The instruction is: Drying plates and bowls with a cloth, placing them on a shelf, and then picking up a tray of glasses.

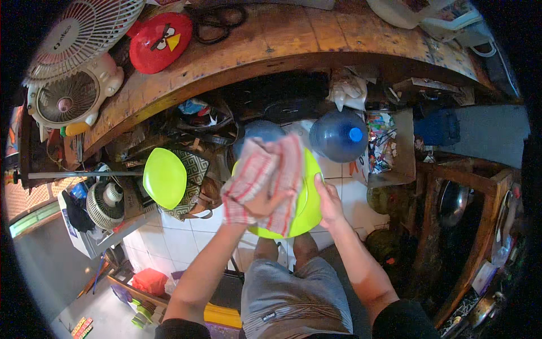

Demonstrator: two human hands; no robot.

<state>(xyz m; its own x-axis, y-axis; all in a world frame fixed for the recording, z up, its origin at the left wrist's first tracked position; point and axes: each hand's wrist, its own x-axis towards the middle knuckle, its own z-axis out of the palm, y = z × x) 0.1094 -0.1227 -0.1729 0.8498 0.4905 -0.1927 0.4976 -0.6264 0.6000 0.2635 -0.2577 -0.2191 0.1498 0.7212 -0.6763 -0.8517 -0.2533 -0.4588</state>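
Note:
A lime-green plate (312, 169) is held up in front of my body, above my knees. My right hand (331, 202) grips its right rim, thumb on the upper face. Pressed to the plate's left part is a white cloth with red stripes (254, 172), bunched under my left hand (270, 204). The cloth covers some of that hand's fingers and is slightly blurred. Off to the left, a second lime-green plate (165, 178) rests near a patterned bag (192, 169).
A long wooden bench (243, 56) spans the far side, bearing a white fan (68, 101) and a round red item (161, 42). A blue water jug (339, 135) and a cardboard box (400, 147) of small packets stand beyond the plate. At right is a wooden frame (480, 186).

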